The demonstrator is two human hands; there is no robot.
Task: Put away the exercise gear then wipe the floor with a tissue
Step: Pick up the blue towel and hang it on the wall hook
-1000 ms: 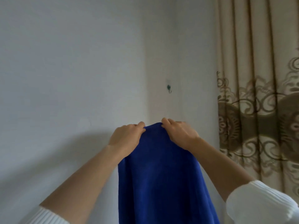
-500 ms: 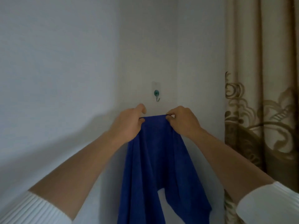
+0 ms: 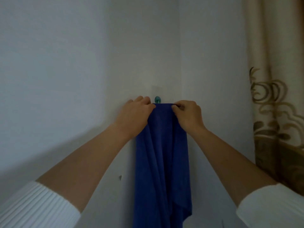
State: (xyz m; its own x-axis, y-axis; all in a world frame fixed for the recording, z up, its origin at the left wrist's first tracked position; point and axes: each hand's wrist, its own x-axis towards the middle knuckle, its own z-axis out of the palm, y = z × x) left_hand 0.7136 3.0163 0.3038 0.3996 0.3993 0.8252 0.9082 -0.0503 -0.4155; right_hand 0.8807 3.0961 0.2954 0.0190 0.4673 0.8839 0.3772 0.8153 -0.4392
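Note:
A dark blue towel (image 3: 162,162) hangs in long folds against the white wall. Its top edge is stretched level just under a small teal hook (image 3: 157,99) stuck to the wall. My left hand (image 3: 136,112) grips the towel's top left corner, fingers curled over the cloth. My right hand (image 3: 187,114) pinches the top right corner. Both hands are raised to the height of the hook, one on each side of it. Whether the towel's edge is caught on the hook cannot be seen.
A white wall (image 3: 65,79) fills the left and middle, with a corner line near the hook. A beige curtain (image 3: 278,112) with a brown scroll pattern hangs at the right. A small mark (image 3: 120,178) shows low on the wall.
Both hands have lifted the towel's top edge up to the hook and moved closer to the wall. The towel hangs longer and narrower.

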